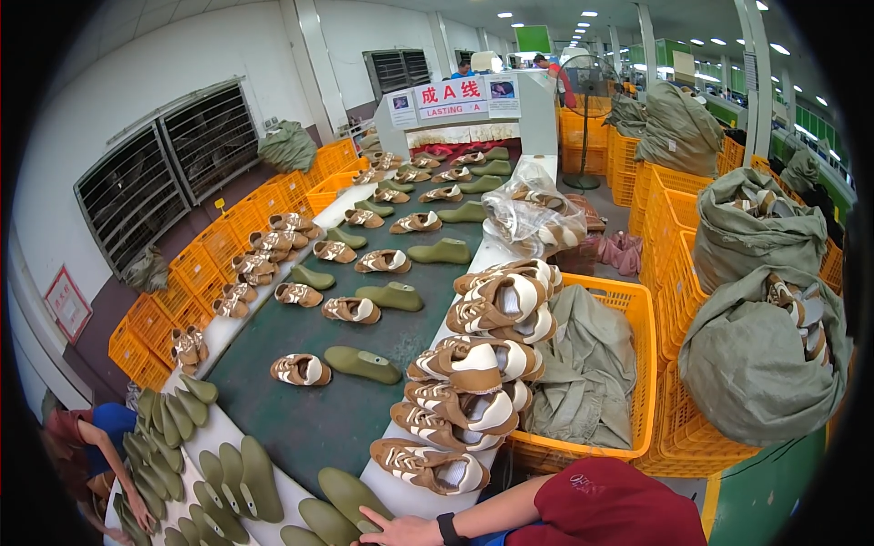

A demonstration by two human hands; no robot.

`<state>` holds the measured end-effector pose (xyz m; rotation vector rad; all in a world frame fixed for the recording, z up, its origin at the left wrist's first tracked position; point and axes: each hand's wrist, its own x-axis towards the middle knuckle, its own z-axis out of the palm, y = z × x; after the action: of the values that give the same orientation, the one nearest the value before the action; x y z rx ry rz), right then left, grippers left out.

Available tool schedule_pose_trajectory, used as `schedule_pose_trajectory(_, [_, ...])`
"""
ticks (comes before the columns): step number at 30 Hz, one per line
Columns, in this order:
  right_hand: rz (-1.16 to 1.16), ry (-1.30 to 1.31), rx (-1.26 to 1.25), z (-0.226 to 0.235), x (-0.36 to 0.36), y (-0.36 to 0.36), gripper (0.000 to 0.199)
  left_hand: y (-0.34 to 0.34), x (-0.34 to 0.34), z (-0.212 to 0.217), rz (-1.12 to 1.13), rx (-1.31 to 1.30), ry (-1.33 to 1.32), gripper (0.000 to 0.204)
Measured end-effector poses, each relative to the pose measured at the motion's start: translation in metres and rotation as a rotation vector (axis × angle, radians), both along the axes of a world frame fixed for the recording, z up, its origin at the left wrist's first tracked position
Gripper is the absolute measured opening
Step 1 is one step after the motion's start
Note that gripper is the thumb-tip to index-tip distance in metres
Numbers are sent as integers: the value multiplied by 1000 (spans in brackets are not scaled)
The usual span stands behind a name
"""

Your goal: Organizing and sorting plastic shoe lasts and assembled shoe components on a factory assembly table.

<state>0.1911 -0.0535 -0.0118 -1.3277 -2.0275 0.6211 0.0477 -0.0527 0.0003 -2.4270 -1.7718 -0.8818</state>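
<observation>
My right hand [399, 530] reaches in from the lower right, a black band around its wrist. Its visible fingers are stretched and spread, touching or very close to an olive-green shoe last [350, 496]; the lower part of the hand is cut off by the frame edge. Beside that lies another green last [326, 520]. My left hand does not show. Above my forearm, brown-and-white sneakers [428, 464] are stacked along the conveyor's right ledge. On the dark green belt [264, 428], a sneaker [300, 369] lies beside a green last [362, 364], with several similar sets further back.
At lower left, a co-worker's hand [138, 511] is among rows of green lasts [164, 446]. More sneakers [189, 346] line the left ledge. Orange crates [645, 364] stand on both sides, some holding grey-green sacks [765, 355]. A white machine [537, 118] spans the belt's far end.
</observation>
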Motion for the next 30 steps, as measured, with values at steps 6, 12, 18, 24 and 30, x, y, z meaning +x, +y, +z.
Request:
schedule_pose_trajectory(6, [0,11,23,-2,1,1,50,0,1,1,2,-10,-15,32])
schedule_pose_trajectory(12, [5,13,8,-4,0,2,50,1,1,1,-14,17,-20,31])
schedule_pose_trajectory(18, [-4,5,20,-4,-1,1,50,0,0,0,-10,12,-24,31])
schedule_pose_trajectory(24, [3,14,14,-5,0,1,51,1,2,0,-4,2,-12,31])
schedule_pose_trajectory(30, [8,17,28,-5,1,2,51,2,1,1,-15,20,-4,31])
